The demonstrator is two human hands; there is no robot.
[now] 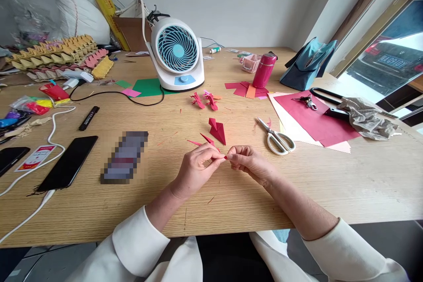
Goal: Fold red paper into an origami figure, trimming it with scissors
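A red folded paper piece (209,139) with thin pointed ends shows above the fingers of my left hand (193,165), which pinches it. My right hand (246,162) pinches a small red tip of the paper, so the fingertips of both hands nearly meet. Much of the piece is hidden behind the fingers. Just beyond lies another red folded paper (218,132), flat and kite-shaped with a bent point. Farther back are small red paper figures (198,101). White-handled scissors (280,143) rest to the right of my hands, blades partly apart.
A white fan (178,50) stands at the back, near a red bottle (264,70) and blue bag (307,66). Red paper sheets (325,119) lie right. To the left are a black phone (68,163), a marker (88,118) and a white cable (54,128).
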